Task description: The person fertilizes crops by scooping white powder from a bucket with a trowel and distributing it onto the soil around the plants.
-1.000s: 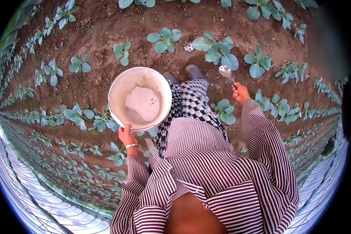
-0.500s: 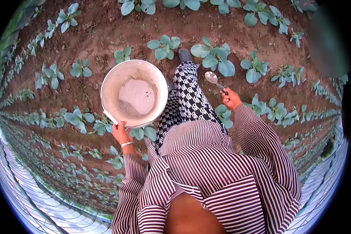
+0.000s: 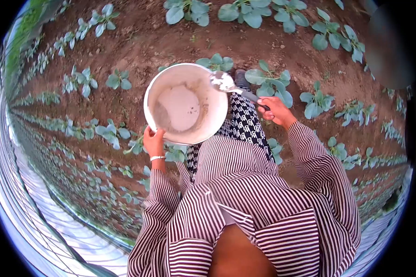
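Note:
A white bucket hangs in front of me, tipped so that its inside shows. Pale powder lies on its bottom, with a few dark specks. My left hand is closed on the bucket's rim at the lower left. In my right hand is a spoon with a dark handle, gripped at its end. The bowl of the spoon is over the bucket's right rim and carries some white powder. Whether the spoon touches the rim I cannot tell.
Rows of leafy green plants grow in brown soil on all sides. One dark shoe stands between plants just beyond the bucket. Curved whitish sheeting runs along the outer edges.
The spoon has moved left and up, from over the soil to the bucket's rim, and white powder now shows in it. The bucket sits farther right in view.

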`<action>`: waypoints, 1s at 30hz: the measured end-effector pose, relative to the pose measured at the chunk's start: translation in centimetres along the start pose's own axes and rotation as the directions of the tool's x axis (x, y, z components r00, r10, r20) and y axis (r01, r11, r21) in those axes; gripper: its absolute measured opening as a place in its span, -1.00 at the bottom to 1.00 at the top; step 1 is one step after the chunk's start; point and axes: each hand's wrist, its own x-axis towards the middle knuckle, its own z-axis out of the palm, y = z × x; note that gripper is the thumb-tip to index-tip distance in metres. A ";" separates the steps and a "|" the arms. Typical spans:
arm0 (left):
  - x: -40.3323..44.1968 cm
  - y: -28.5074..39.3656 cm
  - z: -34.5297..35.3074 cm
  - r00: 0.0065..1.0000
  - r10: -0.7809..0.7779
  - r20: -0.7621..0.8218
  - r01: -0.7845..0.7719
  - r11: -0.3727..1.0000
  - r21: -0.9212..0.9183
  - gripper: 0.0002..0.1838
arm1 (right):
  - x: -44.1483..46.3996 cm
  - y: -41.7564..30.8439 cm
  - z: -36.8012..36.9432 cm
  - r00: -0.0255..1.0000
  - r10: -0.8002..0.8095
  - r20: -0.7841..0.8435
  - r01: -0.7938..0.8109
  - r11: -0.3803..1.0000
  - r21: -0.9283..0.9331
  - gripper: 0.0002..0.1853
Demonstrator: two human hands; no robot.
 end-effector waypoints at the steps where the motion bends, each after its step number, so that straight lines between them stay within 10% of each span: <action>1: -0.7 1.5 0.1 1.000 0.024 0.015 -0.023 0.999 -0.039 -0.49 | 1.0 -0.2 1.6 0.998 0.023 0.065 -0.021 0.999 -0.036 -0.83; 8: 1.4 3.8 -0.9 0.943 0.317 0.098 -0.329 0.932 0.153 -0.40 | 17.5 6.2 12.3 0.979 0.024 -0.202 -0.110 0.897 -0.427 -0.79; 15: 6.2 2.3 -7.4 0.819 0.480 0.314 -0.538 0.834 0.126 -0.32 | 27.3 15.7 17.5 0.795 -0.577 -0.189 0.286 0.630 -0.722 -0.82; 18: 9.7 2.2 -11.0 0.784 0.542 0.304 -0.600 0.788 0.141 -0.33 | 27.7 18.3 20.1 0.723 -0.682 -0.108 0.487 0.615 -0.620 -0.83; 22: 13.2 1.7 -13.7 0.800 0.514 0.308 -0.581 0.793 0.186 -0.35 | 22.9 18.7 27.5 0.874 -0.351 -0.335 0.309 0.935 -0.173 -0.84; 30: 21.1 -5.0 -15.3 0.882 0.424 0.203 -0.469 0.821 0.324 -0.41 | 20.8 19.5 32.6 0.950 -0.268 -0.157 0.277 0.960 0.039 -0.72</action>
